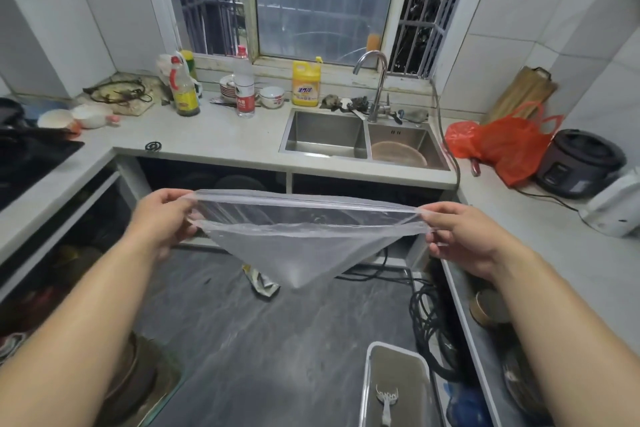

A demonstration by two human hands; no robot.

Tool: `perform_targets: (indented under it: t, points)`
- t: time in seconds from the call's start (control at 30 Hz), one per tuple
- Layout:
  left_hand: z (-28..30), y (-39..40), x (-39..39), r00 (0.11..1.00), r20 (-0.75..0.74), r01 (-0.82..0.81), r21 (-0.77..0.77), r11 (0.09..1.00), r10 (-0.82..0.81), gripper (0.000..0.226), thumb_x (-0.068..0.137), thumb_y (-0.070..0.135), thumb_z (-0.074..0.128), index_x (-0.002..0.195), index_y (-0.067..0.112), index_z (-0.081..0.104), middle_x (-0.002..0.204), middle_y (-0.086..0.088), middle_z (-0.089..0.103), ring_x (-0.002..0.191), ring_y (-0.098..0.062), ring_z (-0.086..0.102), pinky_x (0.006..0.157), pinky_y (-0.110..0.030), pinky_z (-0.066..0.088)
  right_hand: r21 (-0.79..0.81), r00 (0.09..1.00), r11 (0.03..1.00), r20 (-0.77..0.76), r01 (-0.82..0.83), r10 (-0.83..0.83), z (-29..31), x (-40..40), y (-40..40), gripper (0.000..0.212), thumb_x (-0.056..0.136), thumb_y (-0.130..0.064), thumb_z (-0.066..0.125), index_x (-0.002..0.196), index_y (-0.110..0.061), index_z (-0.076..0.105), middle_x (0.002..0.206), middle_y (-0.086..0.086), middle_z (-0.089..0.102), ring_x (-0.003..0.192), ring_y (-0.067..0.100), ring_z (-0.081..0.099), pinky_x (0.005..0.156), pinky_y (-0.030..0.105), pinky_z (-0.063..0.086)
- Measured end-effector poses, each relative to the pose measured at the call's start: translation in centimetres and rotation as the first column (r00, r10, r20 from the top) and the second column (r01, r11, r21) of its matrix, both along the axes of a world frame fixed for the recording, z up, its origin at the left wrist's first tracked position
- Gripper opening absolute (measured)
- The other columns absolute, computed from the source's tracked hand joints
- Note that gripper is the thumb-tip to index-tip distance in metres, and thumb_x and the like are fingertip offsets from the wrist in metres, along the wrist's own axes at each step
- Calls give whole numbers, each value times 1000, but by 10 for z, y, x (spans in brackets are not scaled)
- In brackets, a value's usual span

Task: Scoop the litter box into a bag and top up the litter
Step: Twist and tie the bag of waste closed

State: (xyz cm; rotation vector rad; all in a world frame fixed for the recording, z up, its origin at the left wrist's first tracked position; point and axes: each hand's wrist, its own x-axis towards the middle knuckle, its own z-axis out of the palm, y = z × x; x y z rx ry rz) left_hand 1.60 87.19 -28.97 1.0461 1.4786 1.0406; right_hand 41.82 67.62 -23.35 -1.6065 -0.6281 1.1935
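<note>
Head view looks down over a U-shaped kitchen: the bench (221, 135) runs along the left, top and right of the frame, and the dark grey floor (270, 340) fills the open middle and bottom. A double sink (325, 135) sits in the bench at upper centre-right, with a yellow detergent bottle (305, 84) just left of its tap and a red plastic bag (502, 146) near a dark rice cooker (581, 163) at the right.

Both forearms reach up from the lower corners and meet at mid-frame. Stretched between them is a clear plastic bag (304, 246), its mouth pulled wide into a long flat slit and its body hanging to a point over the floor, touching nothing below. The left hand (162, 218) has its grip pinching the bag's left rim, fingers curled round the film. The right hand (464, 236) has its grip pinching the right rim in the same way, knuckles toward the camera.

Floor under the bag is mostly open, with a crumpled wrapper (263, 282) just below the bag's tip and coiled black cables (429, 322) along the right edge. At the bottom right, well apart from the bag, stands the white-rimmed litter box (372, 378) with a pale scoop (387, 399) lying in it.
</note>
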Motion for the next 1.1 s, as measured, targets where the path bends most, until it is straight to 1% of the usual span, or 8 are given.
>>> perform_targets:
  t: [0.13, 0.23, 0.3, 0.47, 0.57, 0.73, 0.97, 1.1]
  points:
    - [2, 8, -3, 995, 98, 17, -145, 989, -3, 15, 98, 1, 61, 92, 14, 64, 80, -9, 65, 46, -12, 63, 42, -21, 55, -36, 988, 998, 147, 49, -43, 2, 0, 2, 9, 96, -5, 64, 104, -5, 67, 82, 12, 67, 68, 22, 63, 53, 31, 51]
    - [1, 10, -8, 978, 206, 54, -178, 983, -17, 15, 99, -2, 58, 96, 12, 63, 89, -12, 66, 65, -17, 68, 45, -20, 56, -48, 956, 995, 286, 88, -70, -2, 1, 3, 12, 94, 2, 62, 105, -1, 65, 82, 17, 66, 58, 20, 62, 49, 28, 51]
    - [1, 10, -11, 945, 324, 88, -155, 984, -33, 17, 99, -6, 55, 101, 9, 64, 95, -12, 69, 81, -19, 66, 51, -19, 58, -37, 969, 997, 242, 65, -54, -2, 1, 3, 15, 93, 5, 61, 106, 0, 66, 86, 19, 68, 56, 18, 61, 47, 25, 49]
    - [4, 6, -9, 947, 279, 166, 4, 986, -160, 18, 89, 9, 57, 82, 13, 73, 75, 0, 71, 64, -13, 49, 58, -27, 33, 56, 999, 998, 38, -20, 18, 4, 2, 4, 22, 87, 12, 46, 83, 5, 67, 83, 20, 65, 64, 20, 58, 53, 25, 48]
    - [9, 2, -2, 975, 205, 70, 66, 995, -83, 21, 83, 18, 56, 78, 7, 73, 82, -8, 70, 67, -18, 53, 63, -30, 41, 70, 996, 994, 26, -89, 87, 8, -2, 6, 22, 76, 4, 42, 66, -2, 61, 68, 13, 55, 60, 19, 48, 55, 30, 36]
    - [19, 3, 8, 849, 508, 113, 96, 989, -146, 30, 83, 19, 43, 81, -3, 64, 97, -29, 73, 91, -38, 73, 84, -40, 61, 155, 999, 987, -12, -29, 31, 11, -6, 12, 25, 76, -10, 37, 57, -11, 52, 63, 8, 49, 58, 18, 42, 59, 36, 28]
    - [38, -10, 38, 709, 614, 332, 144, 932, -347, 22, 66, 32, 69, 63, 17, 53, 62, -11, 64, 54, -21, 60, 59, -28, 54, 288, 997, 957, 75, -32, 11, 16, -15, 24, 43, 82, -27, 41, 83, 6, 70, 87, 24, 69, 83, 32, 60, 83, 44, 43]
    - [51, -11, 58, 663, 609, 413, 186, 892, -434, 38, 99, 24, 45, 66, 18, 64, 60, -4, 62, 51, -16, 58, 46, -24, 48, 332, 994, 937, 18, -108, 108, 30, -28, 30, 47, 93, -27, 34, 82, 7, 64, 78, 25, 63, 72, 32, 61, 75, 40, 47]
